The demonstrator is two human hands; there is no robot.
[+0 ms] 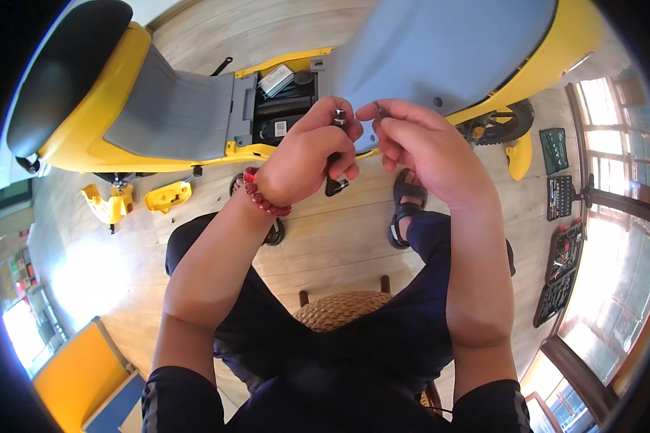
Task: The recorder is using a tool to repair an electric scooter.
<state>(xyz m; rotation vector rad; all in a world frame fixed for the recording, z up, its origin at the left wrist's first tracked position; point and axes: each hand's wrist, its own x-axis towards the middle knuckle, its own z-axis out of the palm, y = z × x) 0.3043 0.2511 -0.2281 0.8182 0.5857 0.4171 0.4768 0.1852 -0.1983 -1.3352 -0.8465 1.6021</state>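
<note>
My left hand [303, 148] is closed around a small black ratchet wrench [336, 187]; a shiny metal end pokes up by the thumb and the dark lower end hangs below the fingers. Just to its right, my right hand [422, 148] pinches a small dark metal piece [380, 110] between thumb and fingertips; its exact kind is too small to tell. Both hands are raised close together, apart from each other, in front of a yellow and grey scooter [180, 108]. Behind the left hand is the scooter's uncovered compartment [267, 108], with a silver box [276, 79] and black parts inside.
Yellow plastic parts [167, 196] lie on the wooden floor at left. Near the window at right are open tool cases [560, 196] and a green pouch [554, 150]. A black-handled tool [222, 66] rests beyond the scooter. I sit on a woven stool [339, 310].
</note>
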